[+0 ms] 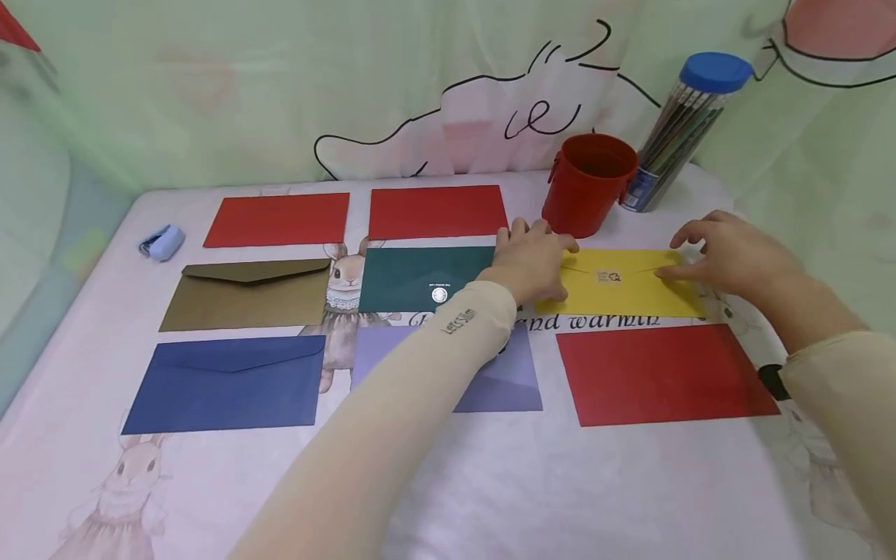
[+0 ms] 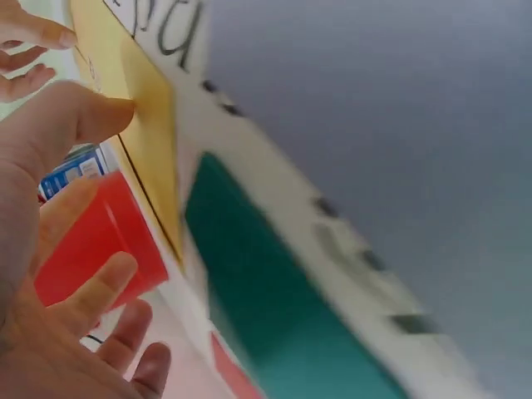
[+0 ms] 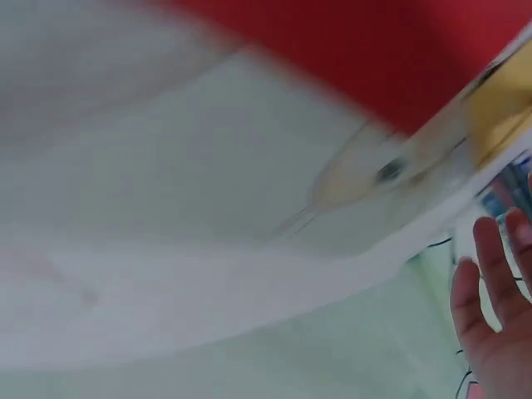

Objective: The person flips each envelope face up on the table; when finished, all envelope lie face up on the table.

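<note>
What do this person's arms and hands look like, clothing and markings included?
Both arms wear long, close-fitting cream sleeves. The left sleeve has dark lettering reading "Let'sSlim" near its cuff; no lettering shows on the visible part of the right sleeve. The left hand and right hand are bare, with no gloves or rings visible.

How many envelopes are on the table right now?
8, left to right. Back: red envelope, another red envelope. Middle: gold envelope, green envelope, yellow envelope. Front: blue envelope, lavender envelope, third red envelope. More may be hidden behind the left sleeve.
</note>
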`<state>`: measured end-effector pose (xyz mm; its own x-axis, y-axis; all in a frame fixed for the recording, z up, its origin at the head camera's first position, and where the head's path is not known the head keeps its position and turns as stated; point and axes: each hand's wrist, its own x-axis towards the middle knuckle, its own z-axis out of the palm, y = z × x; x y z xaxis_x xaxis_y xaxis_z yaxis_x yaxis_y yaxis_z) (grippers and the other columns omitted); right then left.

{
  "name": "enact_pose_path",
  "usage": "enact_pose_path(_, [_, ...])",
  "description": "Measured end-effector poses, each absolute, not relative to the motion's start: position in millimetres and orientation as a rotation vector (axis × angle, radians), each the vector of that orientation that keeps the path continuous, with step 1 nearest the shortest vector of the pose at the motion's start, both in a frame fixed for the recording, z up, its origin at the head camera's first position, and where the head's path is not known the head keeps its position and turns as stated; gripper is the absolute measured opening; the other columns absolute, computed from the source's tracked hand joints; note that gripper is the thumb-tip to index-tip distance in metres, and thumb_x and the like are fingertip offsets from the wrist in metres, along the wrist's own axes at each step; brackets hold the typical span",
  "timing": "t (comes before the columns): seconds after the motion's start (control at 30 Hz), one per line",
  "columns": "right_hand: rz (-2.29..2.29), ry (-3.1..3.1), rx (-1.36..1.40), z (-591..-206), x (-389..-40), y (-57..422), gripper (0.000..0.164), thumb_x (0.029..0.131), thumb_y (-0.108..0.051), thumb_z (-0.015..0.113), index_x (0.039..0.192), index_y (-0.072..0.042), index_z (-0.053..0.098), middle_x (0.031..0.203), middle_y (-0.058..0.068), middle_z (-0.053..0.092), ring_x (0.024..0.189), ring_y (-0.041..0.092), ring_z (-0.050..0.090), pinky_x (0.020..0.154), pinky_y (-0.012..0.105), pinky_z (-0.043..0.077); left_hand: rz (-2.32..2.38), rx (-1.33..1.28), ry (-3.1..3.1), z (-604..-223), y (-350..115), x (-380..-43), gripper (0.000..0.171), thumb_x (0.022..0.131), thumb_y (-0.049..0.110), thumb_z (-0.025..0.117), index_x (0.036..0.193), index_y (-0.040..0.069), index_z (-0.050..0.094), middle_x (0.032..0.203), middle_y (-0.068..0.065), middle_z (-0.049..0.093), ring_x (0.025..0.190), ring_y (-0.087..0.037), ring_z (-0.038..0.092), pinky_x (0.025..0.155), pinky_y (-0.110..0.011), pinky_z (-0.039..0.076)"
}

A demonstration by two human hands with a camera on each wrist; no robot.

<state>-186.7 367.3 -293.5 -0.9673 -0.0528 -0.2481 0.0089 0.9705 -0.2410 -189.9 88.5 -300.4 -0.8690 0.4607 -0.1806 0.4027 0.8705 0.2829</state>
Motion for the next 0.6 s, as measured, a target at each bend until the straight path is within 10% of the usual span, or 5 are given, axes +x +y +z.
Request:
enact_pose_path(0.37, [-0.619, 2.881, -0.458, -273, -176, 273, 0.032, 0.084, -0.018, 0.083, 0.111, -0.005, 0.069, 0.103, 0.012, 0.065, 0.1, 0.033, 0.056, 0.082, 0.049, 0.054, 0.668, 0.729, 2.844, -295, -28, -227, 0.052, 0.091, 0.029, 0.074, 0.14, 0.026, 0.057, 0.146, -0.001, 0.045, 0.135, -0.02, 0.038, 0.112, -0.041, 0.031])
enact_pose_path(0.6, [-0.675, 2.795, -0.657, -264, -209, 200, 0.05, 0.087, -0.014, 0.08, 0.132, -0.006, 0.06, 0.128, 0.015, 0.061, 0.117, 0.034, 0.057, 0.095, 0.052, 0.05, 0.934, 0.489, 2.815, -295, -102, -253, 0.063, 0.089, 0.019, 0.077, 0.146, 0.02, 0.051, 0.152, -0.003, 0.042, 0.141, -0.024, 0.035, 0.105, -0.041, 0.044])
